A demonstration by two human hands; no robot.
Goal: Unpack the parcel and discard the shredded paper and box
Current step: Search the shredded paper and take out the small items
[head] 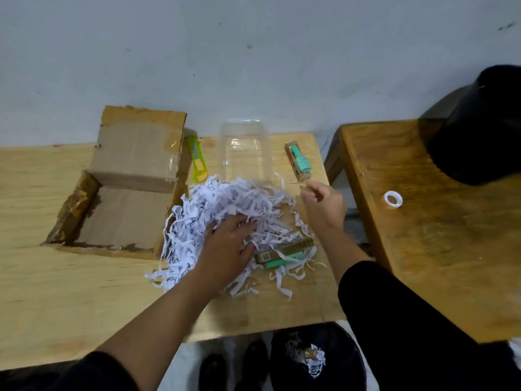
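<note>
Currently left hand point(231, 241) lies spread, palm down, on the shredded paper point(231, 204) heaped mid-bench point(70, 292). Right hand point(324, 207) hovers near a boxed mint item point(299, 160), fingers loosely curled, holding nothing visible. Open cardboard box point(127, 187) sits left of the heap.

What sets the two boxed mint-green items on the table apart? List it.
The far boxed item lies in the open beside the clear plastic container, fully visible; the near boxed item is partly buried under shredded paper.
The far one lies nearly lengthwise away from the camera; the near one lies crosswise.
The far one sits just beyond the right hand; the near one lies beside the left hand.
Both show a mint-green object in tan packaging.
</note>
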